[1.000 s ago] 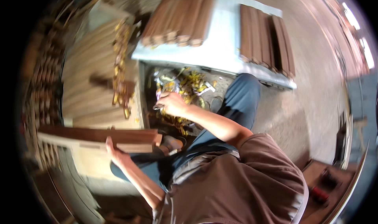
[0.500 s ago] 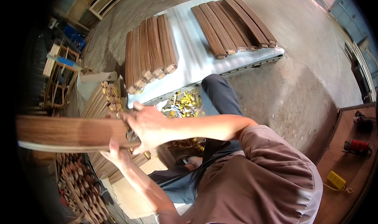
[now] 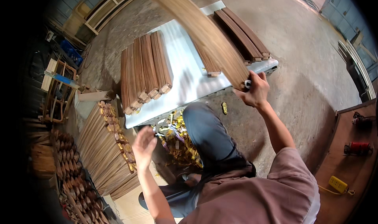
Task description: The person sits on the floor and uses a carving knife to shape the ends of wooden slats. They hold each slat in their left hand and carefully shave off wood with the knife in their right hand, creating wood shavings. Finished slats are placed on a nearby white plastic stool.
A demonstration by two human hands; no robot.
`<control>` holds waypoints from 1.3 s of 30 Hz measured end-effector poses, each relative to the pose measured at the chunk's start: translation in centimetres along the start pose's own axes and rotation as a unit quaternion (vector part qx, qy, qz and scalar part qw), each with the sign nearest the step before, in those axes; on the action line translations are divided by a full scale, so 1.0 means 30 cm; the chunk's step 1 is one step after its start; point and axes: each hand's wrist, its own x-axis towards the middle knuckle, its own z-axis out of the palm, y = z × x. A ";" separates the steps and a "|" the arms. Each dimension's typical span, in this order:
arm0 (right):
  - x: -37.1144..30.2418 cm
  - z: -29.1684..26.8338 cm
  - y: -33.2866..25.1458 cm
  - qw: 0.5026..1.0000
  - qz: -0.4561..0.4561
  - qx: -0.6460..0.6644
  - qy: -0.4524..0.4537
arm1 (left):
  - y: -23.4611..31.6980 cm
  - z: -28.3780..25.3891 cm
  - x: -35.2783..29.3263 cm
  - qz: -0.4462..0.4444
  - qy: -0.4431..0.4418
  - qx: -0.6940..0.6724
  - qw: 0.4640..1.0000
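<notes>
My right hand grips the near end of a long, curved wooden slat. The slat slants up and away to the left, above the right-hand stack of brown slats on a white-covered pallet, and hides part of that stack. A small round, pale thing shows between the slat's end and my fingers. My left hand holds nothing; it is raised, fingers apart, over the floor near the pallet's left corner. Beside it lies a bundle of lighter slats with yellow-wrapped ends.
A second stack of slats covers the pallet's left side. Yellow scraps litter the floor before my knee. Carved wooden pieces are heaped at lower left. On the right, a brown table carries a yellow socket block and a red tool.
The slat has swung from the left side to above the pallet's right stack, carried by my right hand. My left hand has let go of it.
</notes>
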 end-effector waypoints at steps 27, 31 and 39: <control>0.165 0.696 0.715 0.943 0.105 -0.258 -0.182 | -0.466 -0.129 -0.372 -0.320 0.183 -0.141 0.919; 0.162 0.656 0.708 0.905 -0.060 -0.291 -0.305 | -0.449 -0.121 -0.348 -0.317 0.192 -0.148 0.917; 0.143 0.707 0.833 0.884 -0.189 -0.327 -0.275 | -0.484 -0.093 -0.382 -0.344 0.197 -0.137 0.908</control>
